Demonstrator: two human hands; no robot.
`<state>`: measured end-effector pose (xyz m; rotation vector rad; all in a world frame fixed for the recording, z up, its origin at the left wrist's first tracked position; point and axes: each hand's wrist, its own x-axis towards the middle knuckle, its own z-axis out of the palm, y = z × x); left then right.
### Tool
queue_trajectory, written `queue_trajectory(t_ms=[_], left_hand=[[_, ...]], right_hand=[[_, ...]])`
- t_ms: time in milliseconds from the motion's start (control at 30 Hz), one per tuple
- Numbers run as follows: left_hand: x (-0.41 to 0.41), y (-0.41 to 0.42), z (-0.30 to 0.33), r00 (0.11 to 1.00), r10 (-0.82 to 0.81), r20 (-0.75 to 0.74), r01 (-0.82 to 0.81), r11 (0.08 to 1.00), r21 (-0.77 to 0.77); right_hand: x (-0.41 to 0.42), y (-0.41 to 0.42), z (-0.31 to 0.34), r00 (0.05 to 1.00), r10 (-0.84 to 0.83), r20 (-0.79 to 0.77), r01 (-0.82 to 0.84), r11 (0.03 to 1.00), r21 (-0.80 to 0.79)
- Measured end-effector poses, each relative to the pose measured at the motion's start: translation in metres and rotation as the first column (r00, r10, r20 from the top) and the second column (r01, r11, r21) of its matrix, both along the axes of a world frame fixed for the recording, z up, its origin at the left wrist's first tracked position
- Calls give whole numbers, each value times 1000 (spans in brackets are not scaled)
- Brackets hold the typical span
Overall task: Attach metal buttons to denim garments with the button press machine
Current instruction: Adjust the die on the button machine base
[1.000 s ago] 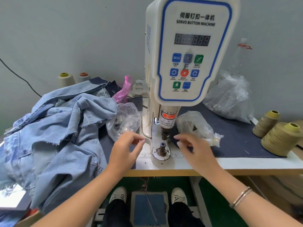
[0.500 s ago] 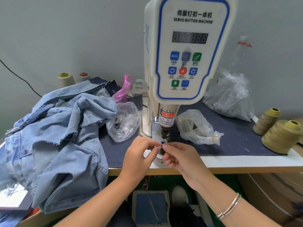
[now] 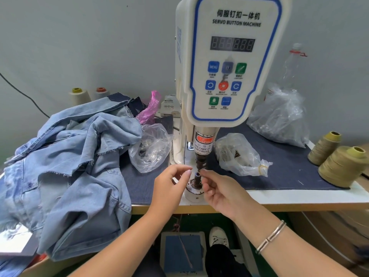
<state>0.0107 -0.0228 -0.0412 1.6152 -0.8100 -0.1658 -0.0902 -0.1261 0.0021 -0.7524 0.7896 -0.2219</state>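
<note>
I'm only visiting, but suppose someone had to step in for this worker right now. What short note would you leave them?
Left hand: open, fingers relaxed beside the lower die, holding nothing that shows.
Right hand: fingertips pinched together at the top of the lower die, under the press head; it seems to be seating a small part, too small to make out.
Denim garments: piled at the left of the table, none under the press.
Bags of button parts: lie on either side of the machine.
Foot pedal: on the floor, with no foot on it.
Done: no attached button shows.
Left: finish loading, position the denim, press.
</note>
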Motion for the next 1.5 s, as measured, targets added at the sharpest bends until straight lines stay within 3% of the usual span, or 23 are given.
queue_trajectory(t_ms=[233,567,733,900,1000,1067,1200,1267,1333,1400,1500], left_hand=[[-4,-7,8,977,-67,-202,66,998,-15],[4,-3,11,981,-65,-182,60,998,-33],[34,10,16,998,64,-22,-64,998,11],[57,33,25,917,92,388,-158,977,142],[86,49,40,802,266,535,-399,905,147],[108,60,49,745,351,567,-552,802,228],[143,83,62,759,359,544,-644,539,543],[158,94,66,779,362,513,-627,463,626],[170,104,69,791,392,469,-611,542,577],[172,109,75,798,448,402,-596,682,423],[162,103,95,865,488,114,-501,850,163]], right_hand=[[3,1,4,999,-45,31,40,988,147],[-2,3,16,988,-92,124,47,945,324],[-4,0,23,989,-80,124,30,933,359],[-7,9,15,984,-96,153,37,937,346],[-8,17,13,987,-45,156,-5,953,303],[-8,26,10,987,15,158,-58,962,267],[-7,43,5,976,144,163,-176,962,206],[-4,50,5,971,190,147,-216,959,184],[1,54,4,966,222,129,-240,959,152],[7,55,4,960,254,115,-265,960,93],[26,56,3,926,370,70,-354,919,-176]])
